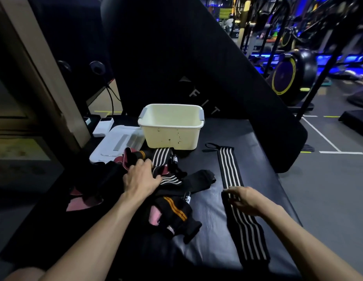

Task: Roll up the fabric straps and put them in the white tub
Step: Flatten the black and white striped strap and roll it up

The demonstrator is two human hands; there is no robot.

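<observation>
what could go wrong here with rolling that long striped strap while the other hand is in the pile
1. The long black strap with white stripes lies flat at full length; the right hand alone on its middle may roll it crooked or loose.
2. The left hand rests on the tangled pile of black, maroon and orange-striped wraps; lifting one could drag others off the black padded bench.
3. A loose roll may unwind in the cream-white plastic tub.

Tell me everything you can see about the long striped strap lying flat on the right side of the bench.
The long striped strap is a black band of woven-looking fabric with four pale stripes along its length. It lies unrolled and flat on the black padded bench, running from near the white tub toward the viewer. A thin black loop sits at its far end. The right hand rests across its middle, fingers fairly straight. No other strap touches it.
</observation>
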